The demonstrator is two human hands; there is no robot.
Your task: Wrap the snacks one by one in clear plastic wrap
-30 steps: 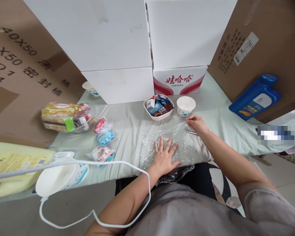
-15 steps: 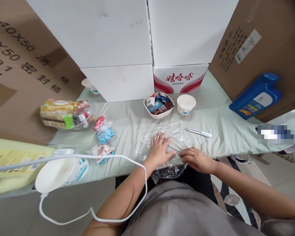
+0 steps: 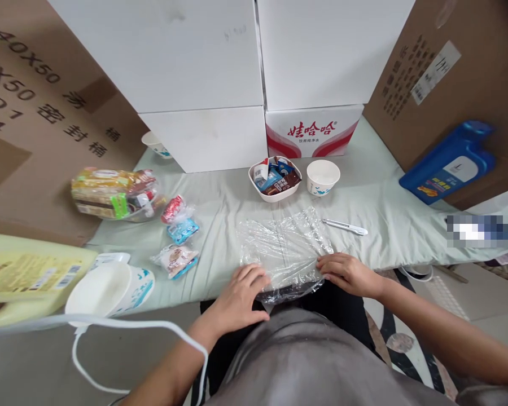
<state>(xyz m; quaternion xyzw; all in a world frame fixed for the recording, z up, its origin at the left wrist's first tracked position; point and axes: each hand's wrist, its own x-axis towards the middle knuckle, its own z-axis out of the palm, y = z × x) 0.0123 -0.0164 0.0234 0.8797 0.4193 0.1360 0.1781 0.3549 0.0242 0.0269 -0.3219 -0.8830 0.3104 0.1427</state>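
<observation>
A clear, crinkled plastic bag (image 3: 284,242) lies spread at the table's front edge, its near end hanging over. My left hand (image 3: 242,294) rests palm down at the bag's lower left edge, fingers stretched and thumb apart. At the right edge of the bag, my right hand (image 3: 349,274) has its fingers pressed together on the plastic, with the thumb side low. Just beyond the right hand lies a white pen-shaped cutter (image 3: 345,226). Behind the bag stand a bowl of wrapped snacks (image 3: 275,179) and a white paper cup (image 3: 323,178).
Wrapped snacks (image 3: 182,230) and a bag of bread (image 3: 110,194) lie to the left. Nearer stand a paper bucket (image 3: 105,293) and a yellow jug (image 3: 34,276), with a white cable (image 3: 152,323) crossing. White boxes (image 3: 215,138) stand behind; a blue bottle (image 3: 452,163) leans right.
My left hand has slid from the middle of the plastic bag toward me and left, uncovering a flatter sheet. My right hand has stayed at the bag's right edge.
</observation>
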